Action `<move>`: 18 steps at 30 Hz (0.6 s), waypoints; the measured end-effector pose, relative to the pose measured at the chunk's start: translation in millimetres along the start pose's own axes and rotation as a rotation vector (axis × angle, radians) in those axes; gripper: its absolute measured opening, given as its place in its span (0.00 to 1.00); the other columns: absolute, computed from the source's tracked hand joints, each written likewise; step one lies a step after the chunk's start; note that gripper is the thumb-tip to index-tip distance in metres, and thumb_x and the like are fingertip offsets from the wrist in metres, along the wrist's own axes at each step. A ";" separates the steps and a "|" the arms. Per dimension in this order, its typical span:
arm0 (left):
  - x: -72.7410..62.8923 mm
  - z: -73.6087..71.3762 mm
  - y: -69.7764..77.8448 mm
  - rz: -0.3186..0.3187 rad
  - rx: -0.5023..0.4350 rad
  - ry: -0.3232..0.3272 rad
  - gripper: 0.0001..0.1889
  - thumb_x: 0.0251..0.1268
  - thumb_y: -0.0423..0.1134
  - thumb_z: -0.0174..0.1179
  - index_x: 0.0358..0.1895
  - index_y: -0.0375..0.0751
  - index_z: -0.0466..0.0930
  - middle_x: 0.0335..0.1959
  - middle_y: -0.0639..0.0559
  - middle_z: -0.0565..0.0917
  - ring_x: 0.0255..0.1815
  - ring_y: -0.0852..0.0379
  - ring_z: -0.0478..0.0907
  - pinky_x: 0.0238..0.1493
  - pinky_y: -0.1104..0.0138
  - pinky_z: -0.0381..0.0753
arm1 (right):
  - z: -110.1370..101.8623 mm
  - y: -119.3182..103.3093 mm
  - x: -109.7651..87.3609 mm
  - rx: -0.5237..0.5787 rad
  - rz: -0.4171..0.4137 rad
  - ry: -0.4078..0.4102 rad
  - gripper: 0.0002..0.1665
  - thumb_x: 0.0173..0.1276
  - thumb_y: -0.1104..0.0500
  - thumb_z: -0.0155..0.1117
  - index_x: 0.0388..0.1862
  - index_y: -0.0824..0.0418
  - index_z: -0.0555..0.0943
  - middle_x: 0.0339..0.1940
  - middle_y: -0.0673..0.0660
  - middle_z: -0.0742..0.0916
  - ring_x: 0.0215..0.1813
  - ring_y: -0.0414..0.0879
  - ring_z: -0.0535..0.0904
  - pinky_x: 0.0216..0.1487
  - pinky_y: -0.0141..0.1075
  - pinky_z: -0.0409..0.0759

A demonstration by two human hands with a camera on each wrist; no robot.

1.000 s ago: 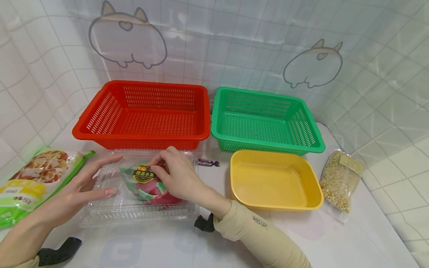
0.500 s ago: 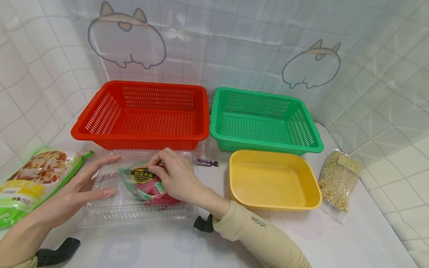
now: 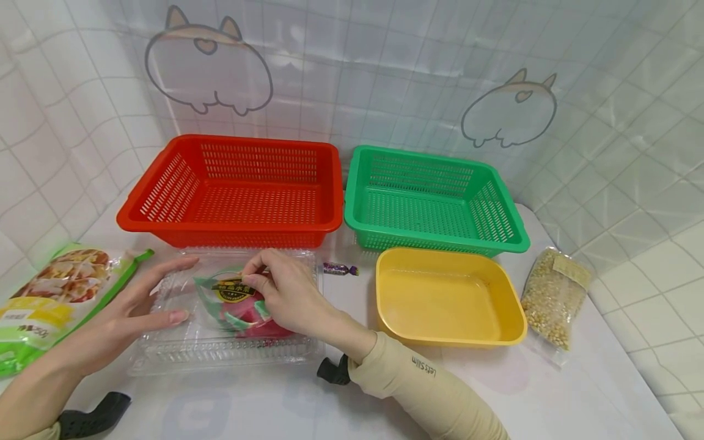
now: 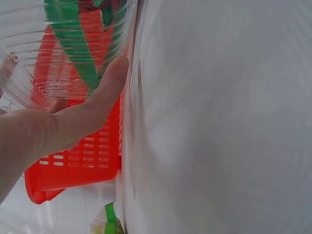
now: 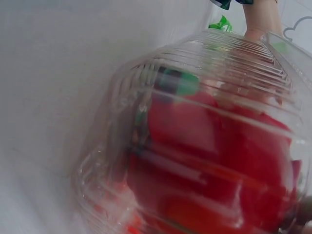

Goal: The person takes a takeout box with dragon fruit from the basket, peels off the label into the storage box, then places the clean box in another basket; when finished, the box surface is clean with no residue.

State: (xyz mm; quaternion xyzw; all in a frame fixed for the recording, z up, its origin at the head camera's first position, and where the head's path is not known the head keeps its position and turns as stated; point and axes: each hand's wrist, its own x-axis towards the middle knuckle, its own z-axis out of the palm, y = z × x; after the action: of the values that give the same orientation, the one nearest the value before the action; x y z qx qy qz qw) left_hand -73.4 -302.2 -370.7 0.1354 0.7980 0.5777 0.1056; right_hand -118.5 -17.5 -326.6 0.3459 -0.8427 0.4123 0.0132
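A clear plastic clamshell box (image 3: 181, 333) lies on the table in front of the red basket, with a pink-red dragon fruit (image 3: 258, 321) with green scales inside. On its lid is a black-and-gold round sticker (image 3: 233, 292) with Chinese lettering. Thumb and forefinger of my right hand (image 3: 291, 293) pinch the sticker's upper right edge, which is lifted and bent. My left hand (image 3: 118, 324) steadies the box's left side, thumb and fingers spread and fairly straight. In the right wrist view the dragon fruit (image 5: 209, 146) shows large through the ribbed plastic; the pinching fingertips are out of sight there.
Behind stand a red basket (image 3: 242, 235) and a green basket (image 3: 434, 239). A yellow tub (image 3: 445, 299) is to the right, beside a bag of corn kernels (image 3: 555, 299). A purple-wrapped candy (image 3: 340, 269) lies between. A green food bag (image 3: 60, 299) is at left.
The sticker's top edge has peeled further and bent over, so its lettering looks distorted. My right hand has shifted slightly toward me. My left hand keeps its place.
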 end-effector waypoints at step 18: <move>0.2 -1.2 -1.4 0.001 0.000 -0.007 0.41 0.69 0.32 0.52 0.81 0.59 0.45 0.78 0.61 0.49 0.72 0.69 0.41 0.55 0.18 0.23 | 0.0 -1.3 -1.1 0.069 0.015 0.003 0.03 0.72 0.59 0.62 0.42 0.56 0.79 0.32 0.46 0.81 0.29 0.32 0.68 0.32 0.21 0.68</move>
State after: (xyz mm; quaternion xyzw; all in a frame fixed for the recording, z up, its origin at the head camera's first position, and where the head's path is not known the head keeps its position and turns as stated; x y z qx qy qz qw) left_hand -74.2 -303.7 -371.6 0.1379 0.7976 0.5772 0.1078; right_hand -116.9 -17.4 -326.0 0.3392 -0.8305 0.4418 -0.0008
